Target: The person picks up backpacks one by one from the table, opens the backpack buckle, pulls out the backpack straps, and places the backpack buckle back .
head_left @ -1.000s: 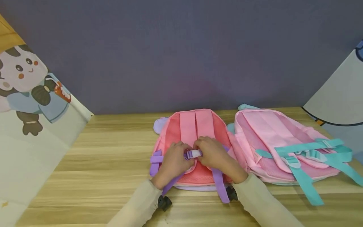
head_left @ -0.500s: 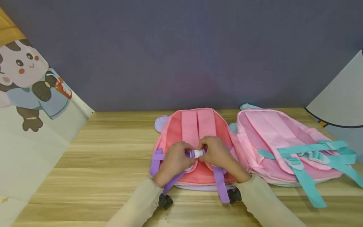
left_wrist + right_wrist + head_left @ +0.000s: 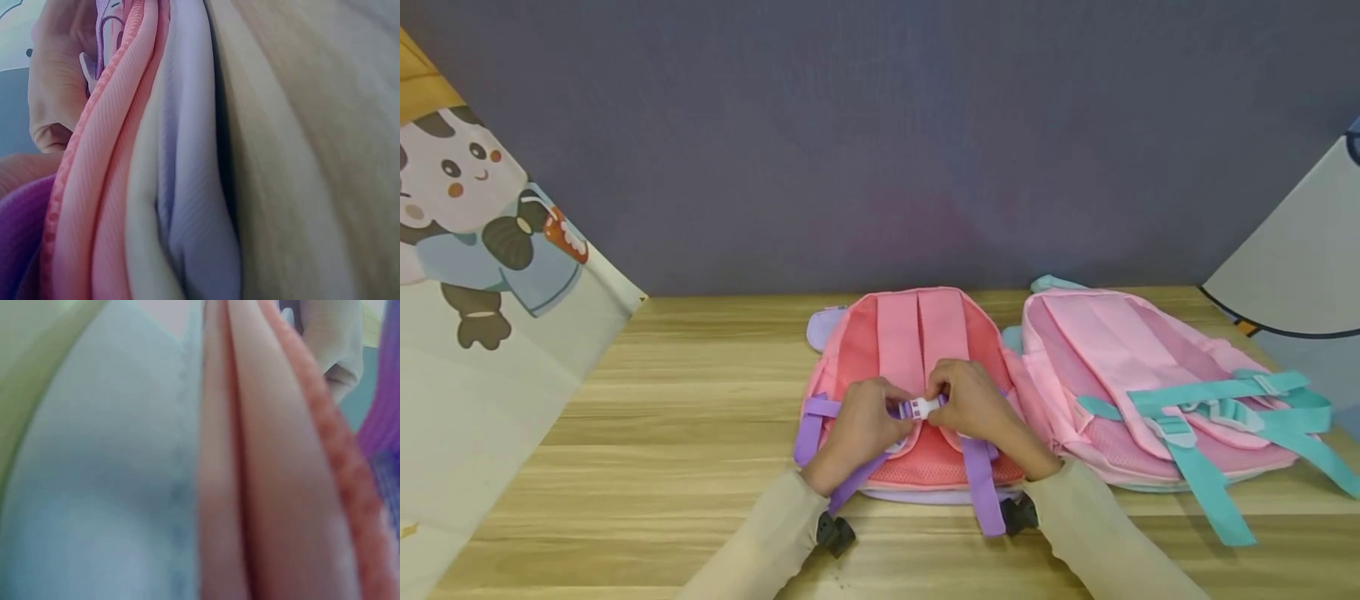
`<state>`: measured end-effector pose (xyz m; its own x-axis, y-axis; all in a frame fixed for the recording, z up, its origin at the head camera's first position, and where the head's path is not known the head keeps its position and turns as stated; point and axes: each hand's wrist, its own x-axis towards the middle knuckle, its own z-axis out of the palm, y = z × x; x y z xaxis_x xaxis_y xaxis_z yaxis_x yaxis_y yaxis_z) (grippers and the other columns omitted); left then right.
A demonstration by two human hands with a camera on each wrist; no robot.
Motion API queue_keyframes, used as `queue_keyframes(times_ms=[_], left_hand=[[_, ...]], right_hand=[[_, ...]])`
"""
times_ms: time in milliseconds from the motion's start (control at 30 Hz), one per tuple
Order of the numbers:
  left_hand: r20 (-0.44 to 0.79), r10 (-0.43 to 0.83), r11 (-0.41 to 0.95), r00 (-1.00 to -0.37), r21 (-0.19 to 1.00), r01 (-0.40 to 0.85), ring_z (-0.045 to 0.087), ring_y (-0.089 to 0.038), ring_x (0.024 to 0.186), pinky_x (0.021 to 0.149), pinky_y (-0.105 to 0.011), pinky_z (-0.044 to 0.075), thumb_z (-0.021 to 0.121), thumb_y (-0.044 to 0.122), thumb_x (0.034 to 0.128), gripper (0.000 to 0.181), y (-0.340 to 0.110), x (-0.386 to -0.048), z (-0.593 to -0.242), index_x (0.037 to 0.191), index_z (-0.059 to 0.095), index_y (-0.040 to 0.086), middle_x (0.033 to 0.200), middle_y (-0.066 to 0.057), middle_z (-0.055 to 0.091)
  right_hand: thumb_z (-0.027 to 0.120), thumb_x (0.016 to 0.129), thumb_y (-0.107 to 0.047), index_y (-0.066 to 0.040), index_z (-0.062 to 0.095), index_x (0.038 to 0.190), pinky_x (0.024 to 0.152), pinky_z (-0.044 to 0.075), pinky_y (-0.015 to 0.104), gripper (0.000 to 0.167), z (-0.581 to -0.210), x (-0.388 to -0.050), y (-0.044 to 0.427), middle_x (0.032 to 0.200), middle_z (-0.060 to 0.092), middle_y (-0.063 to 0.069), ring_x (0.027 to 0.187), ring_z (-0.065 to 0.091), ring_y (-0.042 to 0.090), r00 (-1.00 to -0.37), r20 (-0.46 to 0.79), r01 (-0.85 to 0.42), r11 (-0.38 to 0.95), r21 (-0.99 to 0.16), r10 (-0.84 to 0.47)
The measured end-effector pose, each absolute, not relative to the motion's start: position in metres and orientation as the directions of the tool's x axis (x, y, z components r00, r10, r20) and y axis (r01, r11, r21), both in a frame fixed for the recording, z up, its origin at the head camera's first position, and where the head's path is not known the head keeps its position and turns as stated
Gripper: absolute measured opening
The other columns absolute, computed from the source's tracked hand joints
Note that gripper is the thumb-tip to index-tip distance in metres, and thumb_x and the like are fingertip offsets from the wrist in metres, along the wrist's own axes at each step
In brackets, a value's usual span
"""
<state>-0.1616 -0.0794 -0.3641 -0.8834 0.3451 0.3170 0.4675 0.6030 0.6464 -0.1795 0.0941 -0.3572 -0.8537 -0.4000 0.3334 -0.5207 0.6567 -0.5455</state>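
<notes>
Past second: right fingertips have shifted slightly outward, and more of the white buckle (image 3: 927, 408) shows between the hands. Its halves look joined; whether fully latched, cannot tell. Judged as checking or working the clasp.

Left hand (image 3: 867, 421) pinches the buckle's left end, right hand (image 3: 973, 404) its right end; fingers curled, knuckles up, wrists low, forearms converging from the table's near edge.

Buckle sits over the coral backpack (image 3: 862, 337), lying straps-up at the middle of the table's (image 3: 685, 400) far edge. Pale pink backpack (image 3: 1105, 321) touches it, toward the right edge.
</notes>
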Motion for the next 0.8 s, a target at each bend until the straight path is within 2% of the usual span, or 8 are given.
queue_keyframes(times_ms=[200,433,600,800], left_hand=[[0.318,0.35,0.594,-0.881,0.652,0.471,0.058,-0.013,0.069,0.059,-0.018,0.043,0.077,0.0,0.0673,0.017,-0.081,-0.162,-0.364,0.084,0.076,0.003,0.076,-0.006,0.069],[0.328,0.346,0.592,-0.879,0.651,0.476,0.061,-0.013,0.073,0.062,-0.018,0.046,0.078,0.004,0.0691,0.018,-0.083,-0.162,-0.362,0.087,0.077,0.004,0.079,-0.006,0.071],[0.322,0.338,0.555,-0.884,0.691,0.463,0.059,-0.012,0.074,0.064,-0.019,0.047,0.077,0.003,0.0709,0.018,-0.086,-0.163,-0.358,0.089,0.076,0.003,0.081,-0.007,0.071],[0.32,0.327,0.522,-0.889,0.723,0.453,0.057,-0.011,0.074,0.063,-0.019,0.046,0.077,0.002,0.0721,0.019,-0.089,-0.162,-0.353,0.091,0.076,0.003,0.082,-0.008,0.07]], right_hand=[[0.078,0.057,0.003,-0.01,0.064,0.064,0.055,0.039,0.02,0.02,-0.357,-0.181,0.096,0.065,0.055,-0.004,0.059,0.045,0.005,-0.86,0.318,-0.51,0.649,-0.565,-0.4],[0.074,0.06,0.005,-0.007,0.068,0.067,0.054,0.039,0.021,0.016,-0.354,-0.183,0.1,0.064,0.056,-0.001,0.059,0.046,0.006,-0.874,0.301,-0.482,0.598,-0.641,-0.382],[0.076,0.064,0.005,-0.004,0.069,0.07,0.056,0.041,0.022,0.014,-0.352,-0.184,0.106,0.066,0.057,0.002,0.062,0.048,0.01,-0.888,0.286,-0.452,0.572,-0.684,-0.36],[0.079,0.065,0.002,-0.005,0.07,0.073,0.058,0.043,0.023,0.013,-0.35,-0.184,0.106,0.069,0.059,0.002,0.064,0.05,0.011,-0.896,0.263,-0.436,0.6,-0.67,-0.357]])
